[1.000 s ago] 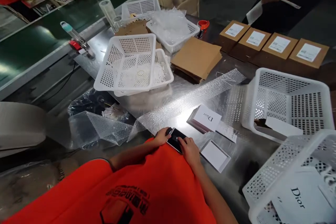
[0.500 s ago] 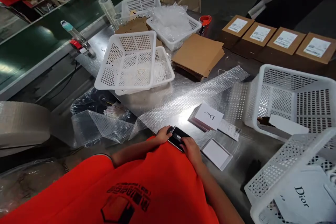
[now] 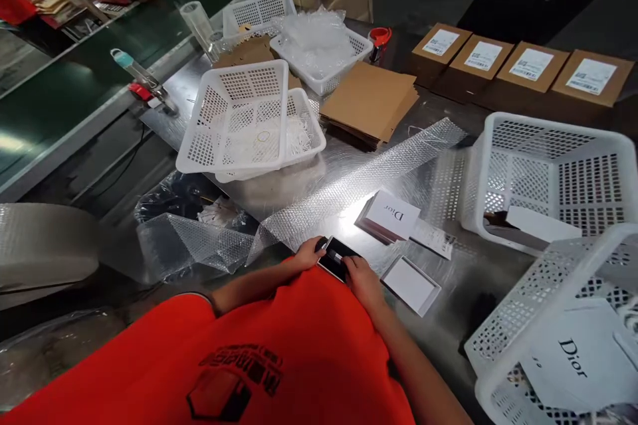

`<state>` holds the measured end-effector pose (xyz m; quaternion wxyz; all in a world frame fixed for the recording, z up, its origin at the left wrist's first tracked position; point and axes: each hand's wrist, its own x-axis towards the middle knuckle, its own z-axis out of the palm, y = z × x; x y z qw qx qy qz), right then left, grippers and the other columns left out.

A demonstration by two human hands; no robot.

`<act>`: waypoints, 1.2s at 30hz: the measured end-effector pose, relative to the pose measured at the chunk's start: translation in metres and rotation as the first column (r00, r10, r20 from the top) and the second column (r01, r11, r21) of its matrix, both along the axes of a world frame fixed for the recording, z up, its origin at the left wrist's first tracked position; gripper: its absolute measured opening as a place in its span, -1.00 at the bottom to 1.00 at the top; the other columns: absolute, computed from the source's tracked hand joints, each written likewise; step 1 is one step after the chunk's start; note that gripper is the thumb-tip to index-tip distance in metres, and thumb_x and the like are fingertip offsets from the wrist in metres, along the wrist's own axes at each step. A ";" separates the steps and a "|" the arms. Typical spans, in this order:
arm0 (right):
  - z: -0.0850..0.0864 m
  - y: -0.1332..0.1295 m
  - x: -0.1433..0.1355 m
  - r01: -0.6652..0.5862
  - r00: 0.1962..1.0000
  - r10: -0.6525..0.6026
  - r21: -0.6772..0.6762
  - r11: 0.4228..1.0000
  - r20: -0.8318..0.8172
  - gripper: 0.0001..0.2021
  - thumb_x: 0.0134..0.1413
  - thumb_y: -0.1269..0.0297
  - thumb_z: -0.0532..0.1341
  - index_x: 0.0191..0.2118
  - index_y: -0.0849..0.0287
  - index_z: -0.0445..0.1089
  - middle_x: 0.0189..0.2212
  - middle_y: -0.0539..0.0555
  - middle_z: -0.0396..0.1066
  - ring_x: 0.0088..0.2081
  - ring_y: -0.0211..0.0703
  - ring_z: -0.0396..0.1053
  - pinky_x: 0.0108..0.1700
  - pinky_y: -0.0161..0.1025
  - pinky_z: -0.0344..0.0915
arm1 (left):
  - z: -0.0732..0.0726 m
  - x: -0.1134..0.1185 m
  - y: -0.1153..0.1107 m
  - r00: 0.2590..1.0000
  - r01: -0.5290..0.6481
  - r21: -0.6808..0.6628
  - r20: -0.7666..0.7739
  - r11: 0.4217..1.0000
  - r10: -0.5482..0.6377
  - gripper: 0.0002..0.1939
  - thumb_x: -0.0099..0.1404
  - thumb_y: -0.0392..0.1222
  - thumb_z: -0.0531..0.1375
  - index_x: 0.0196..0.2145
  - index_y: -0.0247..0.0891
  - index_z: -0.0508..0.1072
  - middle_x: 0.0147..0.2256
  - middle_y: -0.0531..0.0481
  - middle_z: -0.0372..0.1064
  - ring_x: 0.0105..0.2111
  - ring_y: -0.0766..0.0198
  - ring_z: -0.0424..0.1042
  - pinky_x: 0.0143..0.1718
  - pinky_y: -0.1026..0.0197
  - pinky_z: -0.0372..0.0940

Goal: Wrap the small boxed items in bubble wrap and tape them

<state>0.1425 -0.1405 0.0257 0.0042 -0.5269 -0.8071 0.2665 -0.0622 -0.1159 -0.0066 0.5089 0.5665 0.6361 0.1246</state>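
Both hands hold one small black glossy item [image 3: 335, 257] just above the near edge of the steel table [image 3: 279, 196], close against the orange shirt [image 3: 279, 345]. The left hand [image 3: 308, 255] pinches its left end with curled fingers; the right hand [image 3: 363, 280] grips its right end, fingers closed over the top. What the item is exactly cannot be told; a pale stripe runs across its face.

Just beside the right hand lies an open white tray-like box half [image 3: 411, 284], and a little farther off a white Dior box [image 3: 389, 215] with a printed slip [image 3: 432, 238] touching it. A long strip of bubble wrap [image 3: 349, 189] lies unrolled across the table, not around the black item.

Judging from this, the packing looks to be at an early stage: the item is out and in hand, unwrapped and unboxed. Four sealed, labelled brown cartons [image 3: 518, 73] stand in a row at the far side, with flat cardboard [image 3: 367, 101] and white perforated baskets [image 3: 543, 179] nearby.
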 end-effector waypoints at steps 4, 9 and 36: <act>0.006 0.008 -0.015 -0.028 0.986 0.031 -0.022 0.999 0.163 -0.75 0.13 0.50 0.17 -0.08 0.16 0.42 -0.15 0.22 0.45 -0.10 0.05 0.39 -0.31 -0.22 0.31 | -0.001 0.001 0.000 1.000 0.011 0.014 -0.025 1.000 -0.011 -0.71 0.24 -0.32 0.13 -0.07 -0.25 0.45 -0.12 -0.03 0.50 -0.10 0.16 0.45 0.05 0.07 0.33; 0.010 0.010 -0.017 -0.042 0.975 0.044 -0.014 0.999 0.218 -0.82 0.19 0.49 0.13 -0.15 0.16 0.42 -0.17 0.23 0.43 -0.16 0.04 0.40 -0.36 -0.22 0.25 | -0.003 0.006 0.000 0.997 0.042 0.024 -0.069 0.999 -0.040 -0.70 0.23 -0.33 0.14 -0.06 -0.24 0.43 -0.11 -0.07 0.47 -0.06 0.12 0.41 0.09 0.01 0.29; -0.014 0.000 0.006 0.116 0.971 -0.114 -0.001 0.993 -0.209 -0.75 0.20 0.30 0.09 -0.07 0.15 0.43 -0.21 0.17 0.51 -0.16 0.00 0.41 -0.09 -0.11 0.29 | 0.002 0.009 -0.002 0.994 0.089 0.046 -0.074 0.995 -0.085 -0.56 0.17 -0.41 0.13 0.02 -0.22 0.36 -0.02 -0.10 0.38 0.02 0.10 0.36 0.13 0.03 0.26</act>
